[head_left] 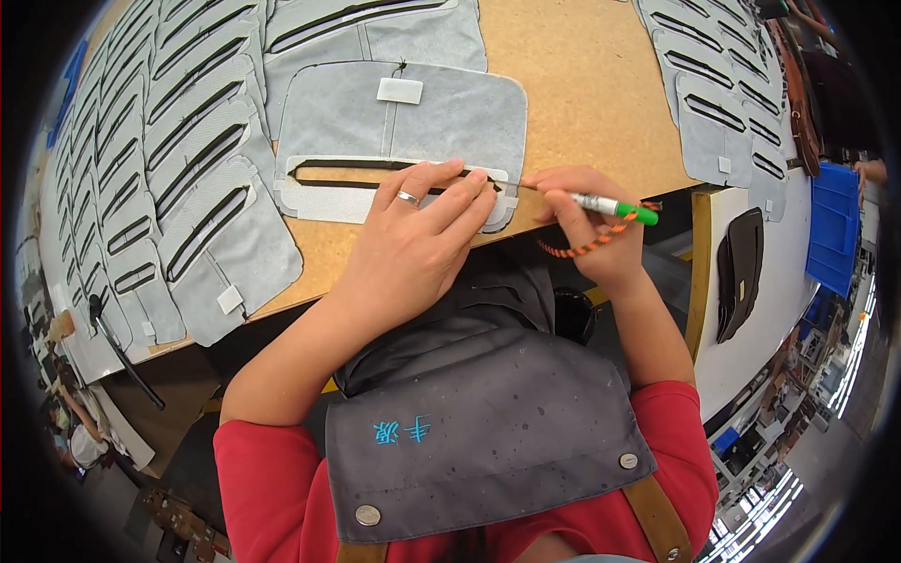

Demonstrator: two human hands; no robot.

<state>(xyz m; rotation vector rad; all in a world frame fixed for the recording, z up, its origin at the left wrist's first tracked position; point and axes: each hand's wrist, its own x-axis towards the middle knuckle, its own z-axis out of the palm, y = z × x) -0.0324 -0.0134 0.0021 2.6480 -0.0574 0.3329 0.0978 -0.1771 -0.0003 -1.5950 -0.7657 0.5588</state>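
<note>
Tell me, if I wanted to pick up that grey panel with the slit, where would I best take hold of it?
Probably by the grey panel's far rounded edge, reaching in from the bare wooden table on its right. It lies flat, and the left hand presses its near edge, while more panels overlap on the left.

Fabric panel [404,122] at frame centre on table [582,84]; panel stacks [160,159] left, more stacks [718,103] upper right.
</note>
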